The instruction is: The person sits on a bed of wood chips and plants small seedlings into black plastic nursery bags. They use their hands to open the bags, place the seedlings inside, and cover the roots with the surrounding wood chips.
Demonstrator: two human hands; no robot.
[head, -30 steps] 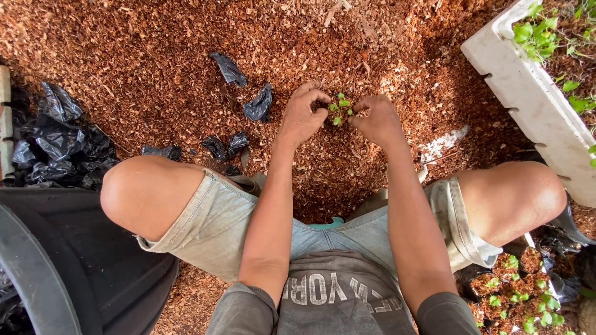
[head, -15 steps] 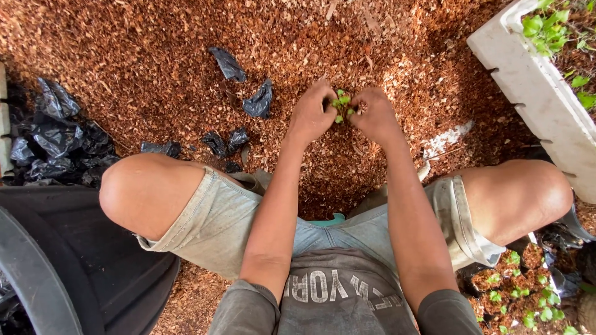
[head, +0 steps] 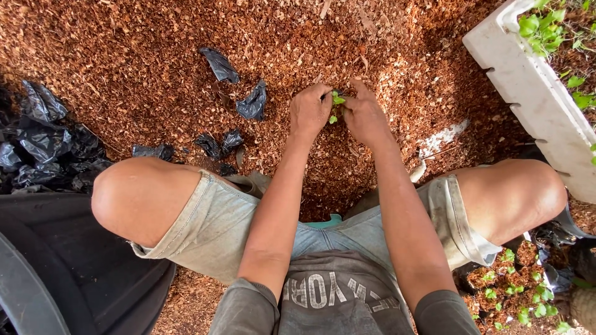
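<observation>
Seen from above, a squatting person's two bare hands meet just above the middle of the frame, over a bed of reddish-brown coconut husk chips (head: 155, 74). The left hand (head: 308, 111) and right hand (head: 363, 115) press in from either side of a small green seedling (head: 336, 102), fingertips curled and pinching at its base, so both are closed on the plant. It sits directly between the hands, about equally near to each. Its short stem looks roughly upright, leaves pointing up toward the camera; most of it is hidden by the fingers. Torn scraps of black plastic (head: 251, 102) lie to the left of the hands, apart from them. A white planter box (head: 528, 87) with green plants fills the upper right corner. More seedlings in soil plugs (head: 515, 291) sit at the lower right, beside the knee.
</observation>
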